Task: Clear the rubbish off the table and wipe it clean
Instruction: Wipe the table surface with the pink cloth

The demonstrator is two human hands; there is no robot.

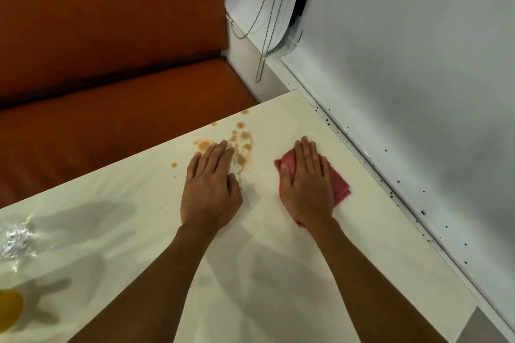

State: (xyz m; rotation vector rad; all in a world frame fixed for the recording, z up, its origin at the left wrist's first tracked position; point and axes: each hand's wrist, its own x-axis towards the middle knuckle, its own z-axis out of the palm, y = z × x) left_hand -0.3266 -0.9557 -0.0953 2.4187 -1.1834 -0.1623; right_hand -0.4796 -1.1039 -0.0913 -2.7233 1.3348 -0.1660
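A cream table [278, 273] carries a patch of brown spilled stains [242, 145] near its far edge. My left hand [210, 189] lies flat on the tabletop with straight fingers, its fingertips at the edge of the stains. To the right, my right hand [306, 184] presses flat on a folded pink cloth [338, 184], which shows around the palm and fingers. The cloth lies clear of the stains, about a hand's width to their right.
An orange bench seat [111, 64] runs along the table's far side. A white wall [418, 92] with dark specks borders the right edge, and blind cords [267, 36] hang in the corner. A crumpled clear plastic item [15, 239] and a yellow object [9, 312] sit at the left.
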